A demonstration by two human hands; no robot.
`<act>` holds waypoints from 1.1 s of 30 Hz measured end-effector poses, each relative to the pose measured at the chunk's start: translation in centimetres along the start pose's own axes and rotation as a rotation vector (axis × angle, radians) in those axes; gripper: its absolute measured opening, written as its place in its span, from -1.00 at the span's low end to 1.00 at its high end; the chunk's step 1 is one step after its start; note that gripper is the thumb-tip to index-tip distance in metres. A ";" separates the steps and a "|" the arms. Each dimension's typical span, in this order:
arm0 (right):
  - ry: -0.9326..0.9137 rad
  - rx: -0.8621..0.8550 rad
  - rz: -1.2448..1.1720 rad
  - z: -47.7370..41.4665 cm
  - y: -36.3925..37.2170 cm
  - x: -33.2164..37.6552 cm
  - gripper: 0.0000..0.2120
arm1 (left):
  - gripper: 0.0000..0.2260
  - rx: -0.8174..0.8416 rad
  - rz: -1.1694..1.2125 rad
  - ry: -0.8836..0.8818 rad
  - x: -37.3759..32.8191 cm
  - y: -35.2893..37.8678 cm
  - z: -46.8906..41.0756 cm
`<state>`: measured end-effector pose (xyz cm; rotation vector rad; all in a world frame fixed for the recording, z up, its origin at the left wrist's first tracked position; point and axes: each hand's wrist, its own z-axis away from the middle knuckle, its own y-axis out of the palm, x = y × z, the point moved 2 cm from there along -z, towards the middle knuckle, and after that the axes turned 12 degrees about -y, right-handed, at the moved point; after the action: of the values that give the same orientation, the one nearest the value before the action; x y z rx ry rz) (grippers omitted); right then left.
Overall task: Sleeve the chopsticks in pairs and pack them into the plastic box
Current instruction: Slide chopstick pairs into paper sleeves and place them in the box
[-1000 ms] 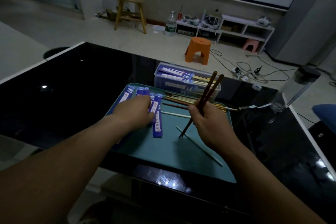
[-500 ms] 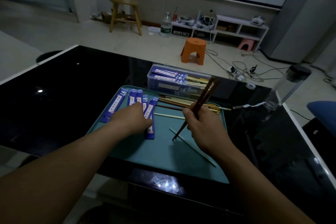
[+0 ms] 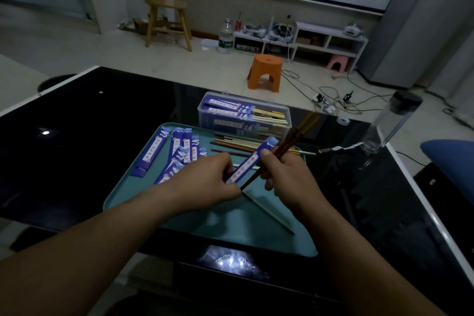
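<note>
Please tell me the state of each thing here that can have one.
Blue paper sleeve: held above the teal plastic tray, chopsticks not yet in.
Left hand: pinches that sleeve's lower end.
Two dark brown wooden chopsticks: unsleeved, tilted, beside the sleeve.
Right hand: grips both chopsticks.
Clear plastic box: open, partly filled with sleeved pairs.
Clear bottle with black cap: closed.

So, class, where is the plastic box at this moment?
In the head view, the plastic box sits on the black table near centre, just beyond the far edge of the teal tray, with sleeved chopsticks lying inside it.
</note>
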<state>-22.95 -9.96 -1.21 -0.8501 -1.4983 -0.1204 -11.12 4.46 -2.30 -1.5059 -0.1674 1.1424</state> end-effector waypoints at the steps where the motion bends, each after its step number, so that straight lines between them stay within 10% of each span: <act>1: 0.004 -0.003 0.001 0.0 0.0 -0.1 -0.71 | -0.77 -0.013 -0.017 0.035 0.0 0.0 0.0; 12: -0.014 0.017 -0.075 -0.5 0.7 -0.4 -0.76 | -0.94 0.117 0.091 0.051 0.6 0.5 -0.9; 19: 0.077 -0.121 -0.231 -0.8 -0.2 -0.9 -0.70 | -0.56 -0.042 -0.163 0.006 1.6 0.3 -0.8; 33: 0.052 0.017 -0.162 -0.3 1.1 -0.4 -0.75 | -0.81 -0.172 -0.138 0.281 0.5 0.8 -0.7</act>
<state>-22.11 -9.47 -1.96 -0.7061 -1.5162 -0.2478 -10.73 4.11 -3.32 -1.7619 -0.1770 0.8136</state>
